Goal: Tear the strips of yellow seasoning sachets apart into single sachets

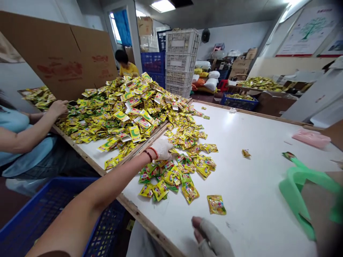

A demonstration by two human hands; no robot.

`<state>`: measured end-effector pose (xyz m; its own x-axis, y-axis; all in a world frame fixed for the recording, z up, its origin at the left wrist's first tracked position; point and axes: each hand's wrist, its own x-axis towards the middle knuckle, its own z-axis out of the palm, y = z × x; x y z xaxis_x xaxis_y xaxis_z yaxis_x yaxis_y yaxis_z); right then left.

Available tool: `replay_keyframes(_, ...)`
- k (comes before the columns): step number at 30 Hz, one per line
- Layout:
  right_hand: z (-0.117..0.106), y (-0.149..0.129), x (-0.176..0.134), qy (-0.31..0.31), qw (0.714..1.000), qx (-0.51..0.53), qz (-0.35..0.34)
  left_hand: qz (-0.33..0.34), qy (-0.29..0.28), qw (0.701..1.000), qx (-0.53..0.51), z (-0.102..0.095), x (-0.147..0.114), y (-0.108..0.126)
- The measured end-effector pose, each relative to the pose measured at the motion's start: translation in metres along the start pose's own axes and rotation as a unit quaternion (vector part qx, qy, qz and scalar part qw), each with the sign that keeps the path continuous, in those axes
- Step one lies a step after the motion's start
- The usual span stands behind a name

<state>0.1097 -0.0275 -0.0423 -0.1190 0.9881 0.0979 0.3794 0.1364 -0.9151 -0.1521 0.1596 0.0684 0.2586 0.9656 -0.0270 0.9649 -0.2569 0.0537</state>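
Observation:
My left hand [163, 150], in a white glove with beaded bracelets at the wrist, reaches down onto small yellow and green snack packets [168, 175]. Its fingers point into the packets, and their tips are partly hidden, so their grip does not show. Low in the view, near the table's front edge, my right hand [211, 237] wears a glove with bare fingertips. Its fingers are slightly bent and apart, with nothing in them. Just beyond it lies a single yellow packet [216, 204] flat on the white table [257, 192]. Another small packet [245, 153] rests farther off.
Behind a wooden divider [144, 147] rises a big heap of packets [128, 107]. A co-worker's hand [59, 107] is at its left side. A blue crate [61, 200] stands below the table's edge. At right are a green plastic object [294, 185] and a pink packet [311, 138].

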Motion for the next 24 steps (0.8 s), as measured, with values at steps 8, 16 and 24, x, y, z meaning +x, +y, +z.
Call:
replay_keyframes(8,-0.01,-0.016,0.035,0.078,0.97,-0.2,-0.115,0.181,0.011,0.976,-0.121,0.015,-0.089,0.102)
replay_keyframes(16,-0.025,0.009,0.009,0.043,0.991,-0.118,0.047,0.028,0.025,0.998,-0.049,0.048,-0.05,0.083)
replay_keyframes(24,-0.007,-0.009,-0.002,-0.021,0.997,-0.041,0.055,0.0,0.023,0.998,-0.06,0.036,0.009,0.055)
